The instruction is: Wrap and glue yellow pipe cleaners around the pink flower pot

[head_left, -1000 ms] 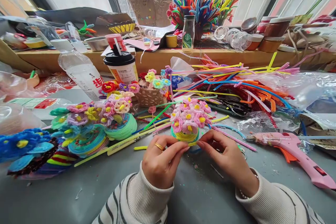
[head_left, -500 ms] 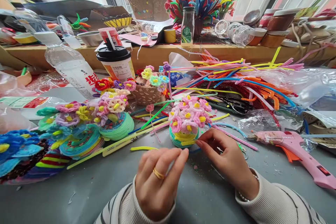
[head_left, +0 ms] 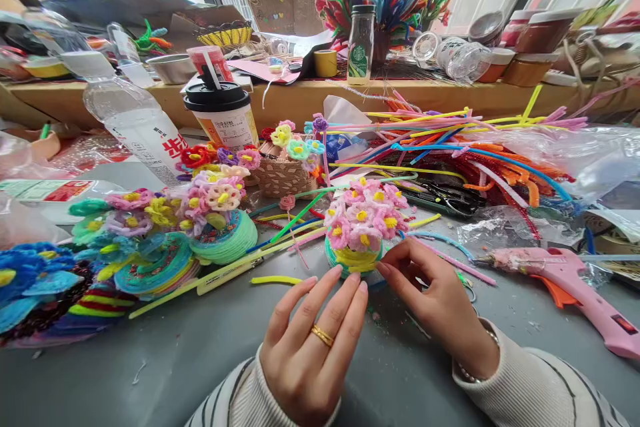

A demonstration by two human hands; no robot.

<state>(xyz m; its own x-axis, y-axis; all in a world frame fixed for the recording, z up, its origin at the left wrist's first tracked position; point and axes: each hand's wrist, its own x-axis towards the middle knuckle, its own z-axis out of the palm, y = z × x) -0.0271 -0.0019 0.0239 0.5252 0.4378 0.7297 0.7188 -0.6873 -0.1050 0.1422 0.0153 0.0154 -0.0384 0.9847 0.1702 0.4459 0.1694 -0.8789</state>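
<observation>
A small round pot (head_left: 332, 255) wound from green and yellow pipe cleaners stands on the grey table, topped with pink pipe-cleaner flowers (head_left: 363, 215) with yellow centres. My right hand (head_left: 433, 297) is at the pot's right side, thumb and forefinger pinched on the yellow pipe cleaner (head_left: 357, 259) that runs round its front. The end of that strip is hidden by the fingertips. My left hand (head_left: 315, 340), a gold ring on one finger, has its fingers stretched out, tips at the pot's lower front edge. It holds nothing.
A pink glue gun (head_left: 570, 287) lies at right. Loose pipe cleaners (head_left: 480, 147) and black-handled scissors (head_left: 453, 197) lie behind the pot. Finished flower pots (head_left: 225, 237) line the left, beside a lidded cup (head_left: 223, 113) and plastic bottle (head_left: 135, 120). A short yellow piece (head_left: 275, 280) lies nearby.
My left hand's fingers have gone from curled together to stretched out, moving slightly right to the pot's base. My right hand stays pinched at the pot's side.
</observation>
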